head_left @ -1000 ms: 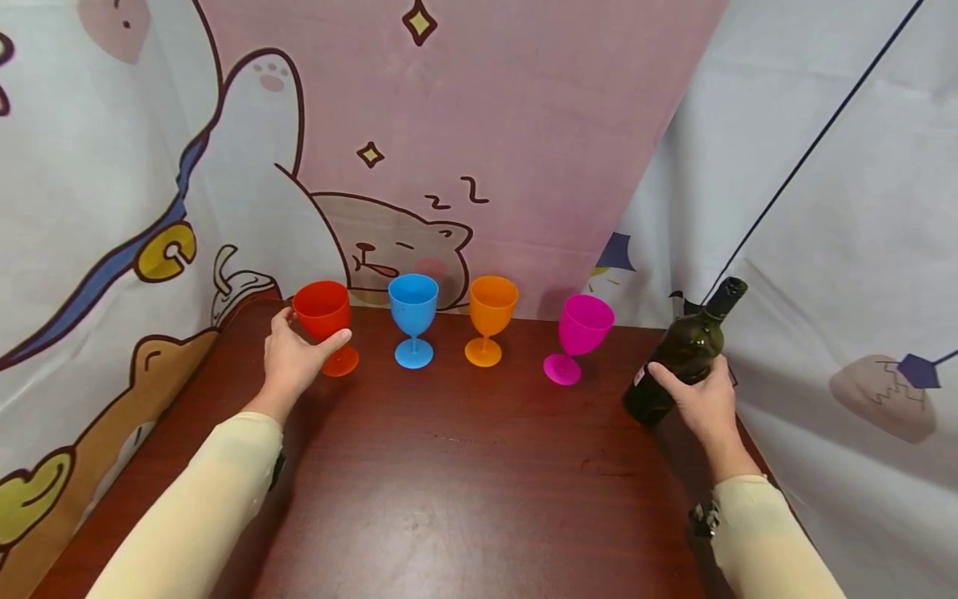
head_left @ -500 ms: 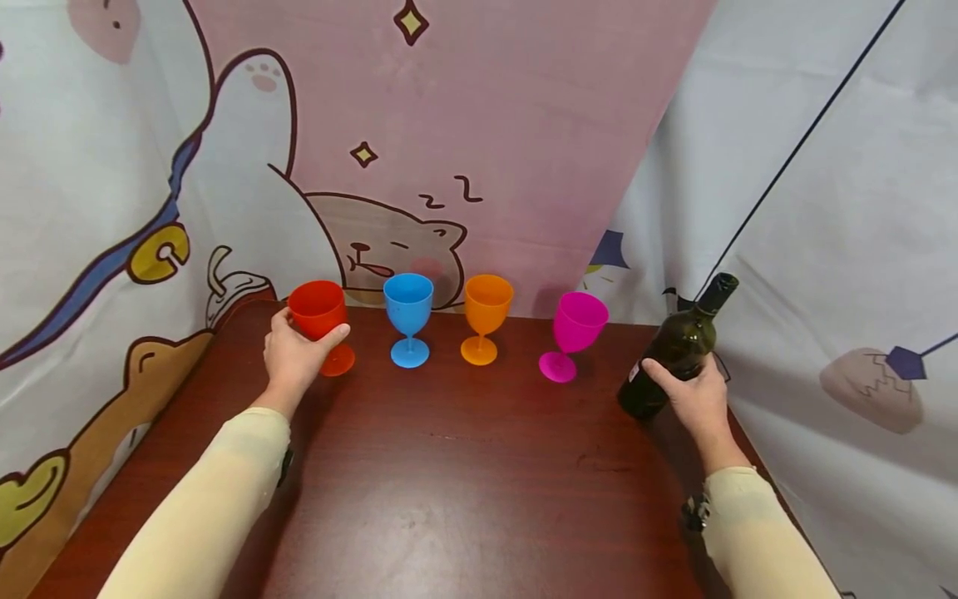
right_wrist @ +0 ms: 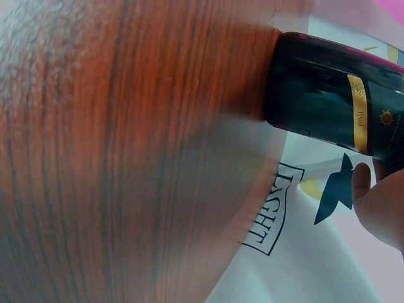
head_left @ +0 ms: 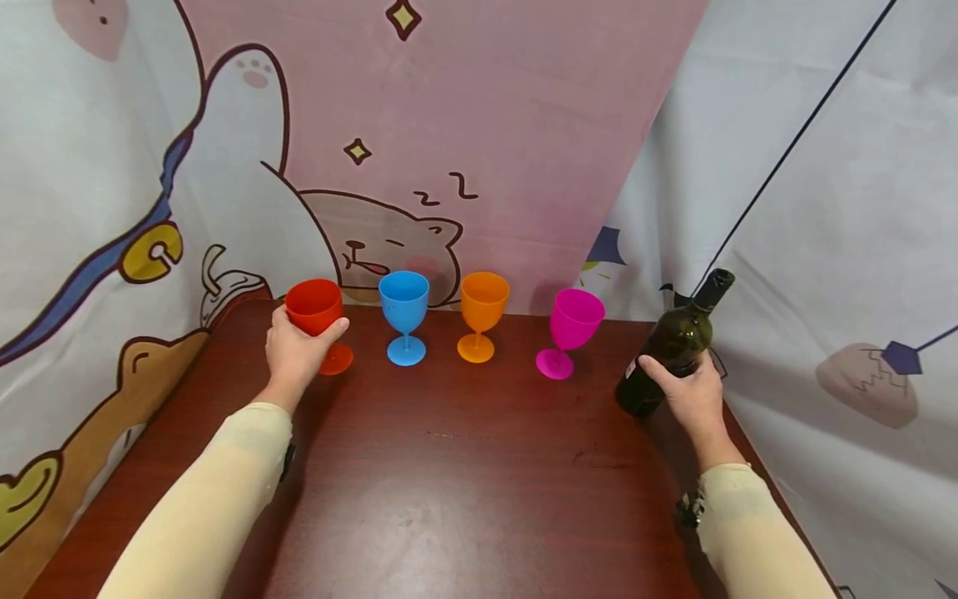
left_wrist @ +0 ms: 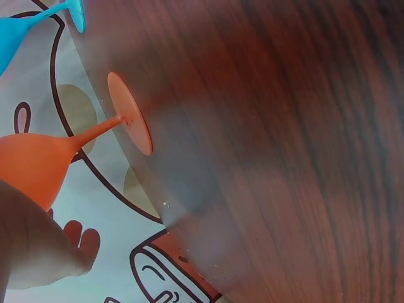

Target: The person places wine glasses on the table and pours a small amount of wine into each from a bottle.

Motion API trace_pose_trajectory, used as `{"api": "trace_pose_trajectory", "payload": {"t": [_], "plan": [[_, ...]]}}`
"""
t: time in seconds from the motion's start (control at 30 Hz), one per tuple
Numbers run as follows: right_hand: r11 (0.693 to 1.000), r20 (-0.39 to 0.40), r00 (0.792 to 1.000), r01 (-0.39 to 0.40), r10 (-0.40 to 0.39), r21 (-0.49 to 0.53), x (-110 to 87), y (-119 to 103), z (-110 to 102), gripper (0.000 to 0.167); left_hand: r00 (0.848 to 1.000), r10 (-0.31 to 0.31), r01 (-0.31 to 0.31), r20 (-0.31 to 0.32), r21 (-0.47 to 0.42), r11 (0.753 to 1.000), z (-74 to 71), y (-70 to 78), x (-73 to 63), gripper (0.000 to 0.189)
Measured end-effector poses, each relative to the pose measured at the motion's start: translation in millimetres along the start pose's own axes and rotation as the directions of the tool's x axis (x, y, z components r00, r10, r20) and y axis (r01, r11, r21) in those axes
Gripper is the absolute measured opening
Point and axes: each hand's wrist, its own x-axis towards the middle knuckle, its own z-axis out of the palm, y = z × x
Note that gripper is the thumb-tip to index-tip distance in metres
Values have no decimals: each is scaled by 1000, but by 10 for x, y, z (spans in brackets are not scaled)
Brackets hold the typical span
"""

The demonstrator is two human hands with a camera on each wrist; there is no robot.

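In the head view my left hand [head_left: 298, 353] holds the red goblet [head_left: 314, 306] at the far left, thumb in front of the bowl and fingers at its far left side. Its foot [left_wrist: 130, 113] rests on the table in the left wrist view, where the goblet looks orange. At the right my right hand [head_left: 692, 395] grips a dark green wine bottle [head_left: 677, 337] round its body, thumb on the near side. The bottle's base [right_wrist: 281, 79] is on or close to the table; a gold band [right_wrist: 358, 113] crosses its label.
Between the hands stand a blue goblet [head_left: 405, 301], an orange goblet [head_left: 483, 301] and a magenta goblet [head_left: 576, 319] in a row along the back of the brown table [head_left: 456, 491]. A patterned cloth [head_left: 509, 141] hangs behind, and a black cord [head_left: 801, 137] slants up at the right.
The head view has shifted slightly, so everything sits a little further left in it. My left hand has drawn slightly closer round the red goblet. The right hand still grips the bottle.
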Motion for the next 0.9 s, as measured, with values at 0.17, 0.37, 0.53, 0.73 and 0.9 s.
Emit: {"api": "trace_pose_trajectory", "payload": {"t": [0.17, 0.37, 0.53, 0.73, 0.9], "plan": [[1000, -8, 1000, 8, -8, -2, -4, -24, -6, 77, 1000, 28, -28, 12, -56, 998, -17, 7, -32, 105], [1000, -18, 1000, 14, -14, -2, -3, -21, -8, 77, 997, 68, -64, 38, -83, 994, -34, 23, -99, 103], [1000, -14, 1000, 7, -7, 0, -5, -6, 0, 77, 993, 98, -92, 67, -87, 992, -24, 10, -174, 102], [1000, -4, 1000, 9, -9, 7, 0, 6, 17, 78, 986, 143, -136, 88, -82, 987, -35, -21, -298, 100], [1000, -5, 1000, 0, 0, -2, -6, 11, 5, 80, 975, 183, -174, 125, -86, 981, -57, -11, -416, 102]]}}
